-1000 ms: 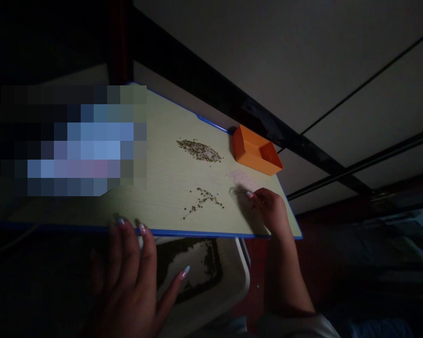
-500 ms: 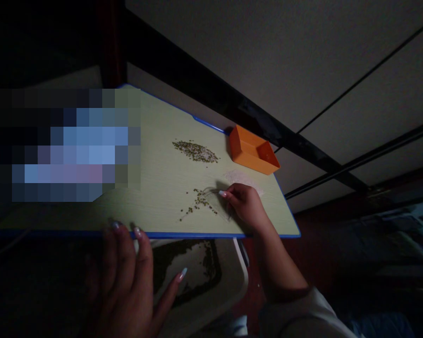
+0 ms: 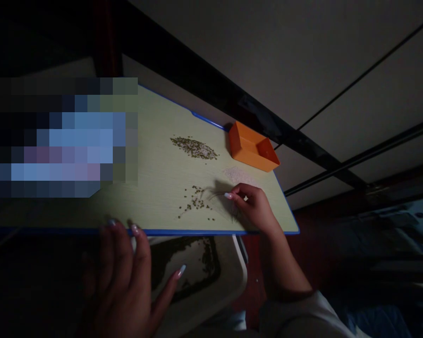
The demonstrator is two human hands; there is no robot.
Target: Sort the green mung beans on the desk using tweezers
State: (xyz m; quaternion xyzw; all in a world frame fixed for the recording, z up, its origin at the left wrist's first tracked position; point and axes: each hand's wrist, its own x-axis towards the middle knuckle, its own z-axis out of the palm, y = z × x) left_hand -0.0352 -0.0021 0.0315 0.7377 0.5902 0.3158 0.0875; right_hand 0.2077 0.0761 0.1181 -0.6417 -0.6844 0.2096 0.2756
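My right hand (image 3: 252,204) is closed in a pinch low over the right part of the pale board (image 3: 151,188). Something thin and see-through seems to reach left from its fingertips; I cannot make out what it is. Just left of the fingertips lie scattered small green grains (image 3: 196,203), like beans. Beyond the hand is a thin patch of pale grains (image 3: 238,175). A denser mixed pile of green and pale grains (image 3: 195,148) sits farther back. My left hand (image 3: 127,281) holds nothing, its fingers apart, at the board's blue near edge.
An orange open box (image 3: 252,148) stands at the board's far right corner. Below the near edge is a white-rimmed tub (image 3: 243,277) with dark matter around its inside. A dark-framed panel wall (image 3: 285,70) runs behind the board. The left part is pixelated.
My right hand has shifted slightly right, away from the scattered green grains. Those grains have spread a little, with a few now lying nearer the front edge. My left hand stays nearly still.
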